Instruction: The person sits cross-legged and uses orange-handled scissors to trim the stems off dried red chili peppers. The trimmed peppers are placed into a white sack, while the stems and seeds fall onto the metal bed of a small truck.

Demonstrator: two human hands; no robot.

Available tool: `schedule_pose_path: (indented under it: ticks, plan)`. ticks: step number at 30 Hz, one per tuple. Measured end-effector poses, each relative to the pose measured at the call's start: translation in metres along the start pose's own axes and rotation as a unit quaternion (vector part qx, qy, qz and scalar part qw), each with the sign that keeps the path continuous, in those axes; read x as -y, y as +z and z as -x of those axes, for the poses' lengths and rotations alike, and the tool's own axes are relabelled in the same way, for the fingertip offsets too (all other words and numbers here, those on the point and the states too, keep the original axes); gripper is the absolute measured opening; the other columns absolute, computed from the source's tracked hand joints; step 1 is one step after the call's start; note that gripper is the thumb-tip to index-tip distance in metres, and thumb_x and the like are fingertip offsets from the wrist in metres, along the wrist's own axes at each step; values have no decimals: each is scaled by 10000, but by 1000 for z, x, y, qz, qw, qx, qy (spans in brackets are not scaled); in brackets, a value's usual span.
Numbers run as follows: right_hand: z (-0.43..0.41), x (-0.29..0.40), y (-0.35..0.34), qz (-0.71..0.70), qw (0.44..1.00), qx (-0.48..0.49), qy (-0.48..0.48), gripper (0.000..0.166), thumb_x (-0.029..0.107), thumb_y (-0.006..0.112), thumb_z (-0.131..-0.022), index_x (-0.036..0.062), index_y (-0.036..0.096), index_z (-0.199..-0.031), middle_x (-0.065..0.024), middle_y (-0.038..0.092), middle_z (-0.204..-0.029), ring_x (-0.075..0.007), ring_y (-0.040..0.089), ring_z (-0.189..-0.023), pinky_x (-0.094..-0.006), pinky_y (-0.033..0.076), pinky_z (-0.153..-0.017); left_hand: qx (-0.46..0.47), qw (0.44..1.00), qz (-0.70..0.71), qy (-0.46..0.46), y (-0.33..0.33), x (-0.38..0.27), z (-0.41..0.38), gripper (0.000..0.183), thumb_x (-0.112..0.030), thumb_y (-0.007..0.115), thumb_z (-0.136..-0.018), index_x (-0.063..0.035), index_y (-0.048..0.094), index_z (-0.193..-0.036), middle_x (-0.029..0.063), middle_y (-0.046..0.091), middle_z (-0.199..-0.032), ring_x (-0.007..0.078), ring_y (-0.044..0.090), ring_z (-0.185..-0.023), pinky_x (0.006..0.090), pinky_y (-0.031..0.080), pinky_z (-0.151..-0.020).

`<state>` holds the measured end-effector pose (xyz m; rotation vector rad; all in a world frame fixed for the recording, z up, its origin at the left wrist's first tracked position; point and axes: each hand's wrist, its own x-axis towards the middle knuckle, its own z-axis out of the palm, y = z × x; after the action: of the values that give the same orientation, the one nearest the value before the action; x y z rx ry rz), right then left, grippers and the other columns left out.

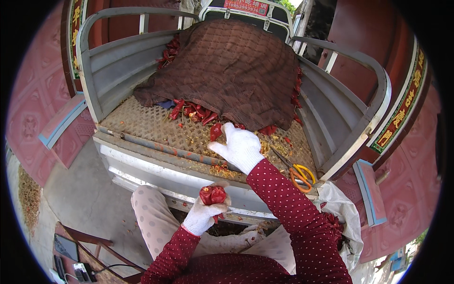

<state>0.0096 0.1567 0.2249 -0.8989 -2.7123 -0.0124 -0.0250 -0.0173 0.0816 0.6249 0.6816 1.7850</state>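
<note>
My left hand (205, 214), in a white knit glove, is closed around a small bunch of red chili peppers (212, 195) in front of the cargo bed's rear edge. My right hand (241, 146), gloved alike, reaches over the bed floor with thumb and forefinger spread. Just beyond those fingertips lies a single red chili pepper (215, 132); whether the forefinger touches it I cannot tell. More red chili peppers (198, 113) poke out from under a dark brown cloth (230, 71) spread over a large heap. Scissors (296, 172) with orange and yellow handles rest right of my right wrist.
Metal side walls (127, 60) flank the bed, whose patterned floor (142, 115) is strewn with yellow seeds. A white woven sack (349, 216) with red peppers stands at lower right. At lower left, a wooden stool (85, 248) carries a phone (66, 247) and cabled devices.
</note>
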Motion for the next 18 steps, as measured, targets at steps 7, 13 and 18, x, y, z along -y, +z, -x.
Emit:
schedule_pose_path:
  ticks: [7,13,18]
  plan:
    - [-47,4,52,-38,994,-4,105,375,255,664,-860,15,570,-1133,-208,710,-876,-374,705,-830,-483,556,-724,9,996,82,29,-37,10,0,352,-55,699,-764,-12,581,-1093,85,611,-911,196,611,-820,379,551,-788]
    - [53,-22,40,-232,948,-208,-56,288,183,713,-830,63,623,-1076,-133,706,-882,-295,695,-794,-406,545,-716,-39,985,167,22,-22,8,1,215,-59,649,-851,16,592,-1044,199,662,-1108,305,672,-1000,465,554,-841]
    - [150,-4,35,-205,942,-235,-121,267,109,773,-792,95,642,-1024,-70,691,-839,-218,684,-698,-337,539,-626,34,974,219,46,-9,4,-10,238,-16,642,-882,31,590,-1109,186,656,-1140,302,673,-1033,461,569,-868]
